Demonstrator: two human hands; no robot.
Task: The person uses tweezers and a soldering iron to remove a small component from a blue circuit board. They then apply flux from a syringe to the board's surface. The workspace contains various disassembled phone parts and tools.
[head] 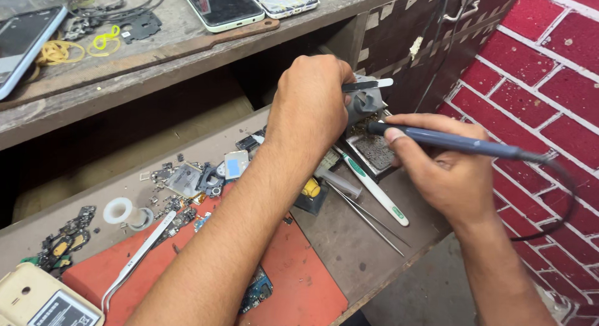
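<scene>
My left hand (310,104) reaches across the bench, closed on a pair of metal tweezers (368,84) whose tips point right over a grey soldering stand (367,104). My right hand (440,167) grips a blue soldering iron (449,140) like a pen, its tip at the stand beside the left hand. The iron's black cable (561,195) loops off to the right. What the tweezers pinch is hidden behind my left hand.
An orange work mat (293,270) carries a circuit board (256,291) and a second pair of tweezers (137,257). Small phone parts (187,179), a solder roll (121,212), a white-green toothbrush (374,189) and thin probes lie about. Phones (228,6) rest on the upper shelf. A red brick wall (543,70) stands at right.
</scene>
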